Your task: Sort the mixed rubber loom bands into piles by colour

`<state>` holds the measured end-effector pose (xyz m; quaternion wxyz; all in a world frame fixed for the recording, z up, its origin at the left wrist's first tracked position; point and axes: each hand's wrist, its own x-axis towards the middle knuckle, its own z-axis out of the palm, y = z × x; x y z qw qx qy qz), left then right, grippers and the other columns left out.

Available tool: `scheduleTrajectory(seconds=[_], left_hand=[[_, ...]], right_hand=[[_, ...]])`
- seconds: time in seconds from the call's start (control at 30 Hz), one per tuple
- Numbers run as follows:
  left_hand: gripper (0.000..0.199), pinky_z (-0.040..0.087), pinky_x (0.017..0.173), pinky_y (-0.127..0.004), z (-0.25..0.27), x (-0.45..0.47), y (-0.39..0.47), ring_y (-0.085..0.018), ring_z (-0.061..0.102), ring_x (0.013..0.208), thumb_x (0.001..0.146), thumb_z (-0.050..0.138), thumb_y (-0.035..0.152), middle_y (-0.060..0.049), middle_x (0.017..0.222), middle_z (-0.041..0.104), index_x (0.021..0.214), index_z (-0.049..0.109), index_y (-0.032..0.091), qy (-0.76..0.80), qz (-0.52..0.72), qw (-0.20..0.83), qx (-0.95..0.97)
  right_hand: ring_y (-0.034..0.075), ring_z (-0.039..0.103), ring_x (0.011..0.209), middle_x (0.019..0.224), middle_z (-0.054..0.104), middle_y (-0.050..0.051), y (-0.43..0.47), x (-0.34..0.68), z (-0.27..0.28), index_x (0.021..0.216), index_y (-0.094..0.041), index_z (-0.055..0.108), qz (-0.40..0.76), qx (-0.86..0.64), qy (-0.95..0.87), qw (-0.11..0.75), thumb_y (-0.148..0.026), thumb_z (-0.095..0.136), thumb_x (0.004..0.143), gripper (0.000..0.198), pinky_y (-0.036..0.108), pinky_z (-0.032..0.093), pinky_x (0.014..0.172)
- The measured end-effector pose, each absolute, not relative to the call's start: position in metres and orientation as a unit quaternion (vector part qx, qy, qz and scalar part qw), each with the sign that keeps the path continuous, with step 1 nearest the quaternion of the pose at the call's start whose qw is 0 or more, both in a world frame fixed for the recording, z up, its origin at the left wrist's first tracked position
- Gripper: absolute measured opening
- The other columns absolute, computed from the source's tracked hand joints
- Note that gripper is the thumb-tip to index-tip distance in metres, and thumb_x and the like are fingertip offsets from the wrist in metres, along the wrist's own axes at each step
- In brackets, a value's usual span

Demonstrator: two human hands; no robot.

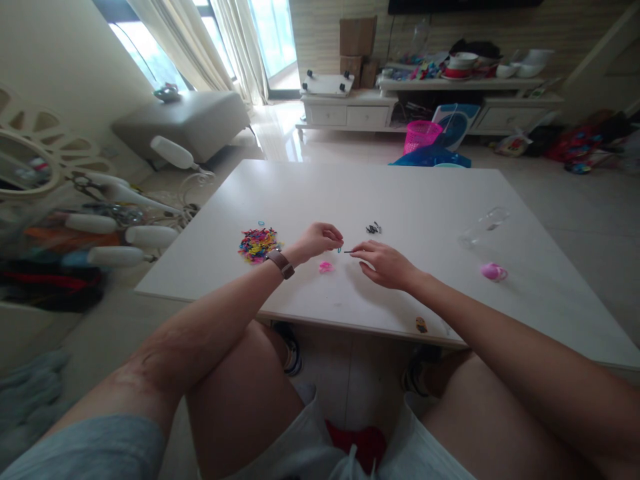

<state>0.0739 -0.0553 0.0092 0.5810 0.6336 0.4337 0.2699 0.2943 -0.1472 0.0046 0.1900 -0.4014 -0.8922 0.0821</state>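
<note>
My left hand [320,241], with a brown watch strap on its wrist, pinches a small teal loop [339,250] that looks like an elastic band. Close to its right, my right hand [383,262] holds a thin dark stick-like piece [348,251] between thumb and fingers, its tip pointing at the loop. Whether the two pieces touch I cannot tell. Left of my wrist lies a pile of small multicoloured bands [257,245], with one blue loop [261,223] behind it. Beyond my hands is a little heap of black pieces [373,228]. A pink bundle [326,267] sits just nearer to me.
On the white table [310,190], a clear bottle [485,227] lies at the right, near a pink lidded object [493,271]. A small yellow and brown figure [421,325] is at the front edge. A white lamp [173,153] stands left of the table.
</note>
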Motion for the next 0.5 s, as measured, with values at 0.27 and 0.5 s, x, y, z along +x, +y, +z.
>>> scheduleTrajectory(seconds=[0.27,0.5], left_hand=[[0.02,0.046,0.055,-0.024,0.004,0.069,-0.051,-0.012,0.061,0.059,0.063,0.085,0.017,-0.005,0.069,0.069,0.075,0.071,0.012,0.445,0.281,0.578,0.623],[0.019,0.045,0.055,-0.024,0.007,0.069,-0.055,-0.012,0.061,0.06,0.063,0.084,0.017,-0.006,0.07,0.07,0.075,0.07,0.011,0.439,0.275,0.578,0.631]], right_hand=[[0.032,0.059,0.111,0.119,0.066,0.013,-0.095,0.338,-0.039,0.116,-0.018,0.071,0.045,-0.607,-0.754,0.247,-0.023,0.056,0.086,0.034,0.049,0.05,0.103],[0.031,0.059,0.117,0.127,0.063,0.013,-0.075,0.353,-0.068,0.118,-0.018,0.071,0.094,-0.645,-0.711,0.264,-0.025,0.059,0.081,0.039,0.049,0.047,0.107]])
